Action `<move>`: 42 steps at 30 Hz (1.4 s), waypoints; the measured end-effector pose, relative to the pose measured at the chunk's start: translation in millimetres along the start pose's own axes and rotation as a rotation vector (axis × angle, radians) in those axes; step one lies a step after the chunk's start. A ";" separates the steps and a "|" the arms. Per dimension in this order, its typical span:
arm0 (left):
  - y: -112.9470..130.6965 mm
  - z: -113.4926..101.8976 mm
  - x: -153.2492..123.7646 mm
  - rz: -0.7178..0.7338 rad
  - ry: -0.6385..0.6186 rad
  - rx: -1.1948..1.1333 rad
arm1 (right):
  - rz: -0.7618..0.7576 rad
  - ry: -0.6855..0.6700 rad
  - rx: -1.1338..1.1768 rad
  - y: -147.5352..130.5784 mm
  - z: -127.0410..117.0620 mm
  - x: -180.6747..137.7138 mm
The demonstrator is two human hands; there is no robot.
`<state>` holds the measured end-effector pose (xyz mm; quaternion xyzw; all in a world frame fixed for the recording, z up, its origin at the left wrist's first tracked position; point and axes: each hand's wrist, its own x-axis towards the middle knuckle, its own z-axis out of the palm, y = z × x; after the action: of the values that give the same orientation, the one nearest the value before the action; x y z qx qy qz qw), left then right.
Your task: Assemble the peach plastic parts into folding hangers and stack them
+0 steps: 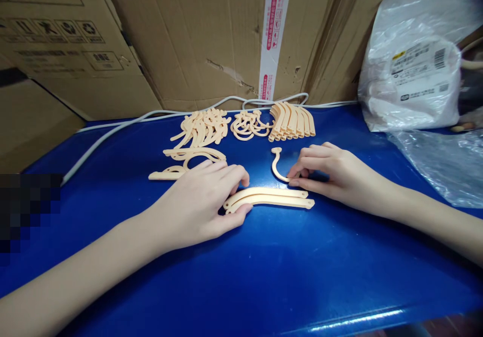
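Observation:
On the blue table (264, 286), two cream curved hanger arms (275, 197) lie side by side. My left hand (207, 201) is over their left ends, its thumb against the nearer arm and its fingers curled on the far side. My right hand (320, 171) pinches the lower end of a cream hanger hook (275, 166) between thumb and fingers, just behind the arms. Its pinched end is partly hidden by the fingers. Beyond my left hand lie more cream hanger pieces (192, 153), joined or overlapping, partly covered by the hand.
Farther back are a heap of small arms (204, 128), a pile of hooks (249, 124) and a neat stack of curved arms (292, 121). A white cable (113, 131) runs along cardboard boxes (211, 35). A plastic bag (411, 75) stands at right.

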<state>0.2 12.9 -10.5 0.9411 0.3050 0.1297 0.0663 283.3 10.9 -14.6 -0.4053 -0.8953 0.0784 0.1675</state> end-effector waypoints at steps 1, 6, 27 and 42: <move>0.5 -0.1 -0.1 0.000 -0.002 0.003 | 0.004 0.002 0.002 -0.1 0.1 0.0; 1.4 -1.3 -0.5 0.001 -0.004 0.020 | 0.016 0.000 0.013 0.0 0.8 0.5; -38.4 -26.5 1.8 -0.456 0.210 0.213 | 0.006 -0.011 0.041 -1.8 -1.0 -0.2; -94.3 -34.7 -3.1 -0.902 0.057 0.116 | -0.020 0.003 0.013 -2.6 -2.4 -3.6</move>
<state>-64.6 88.6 2.9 0.7125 0.6929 0.0964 0.0549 284.5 6.5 -12.5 -0.3952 -0.8986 0.0817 0.1723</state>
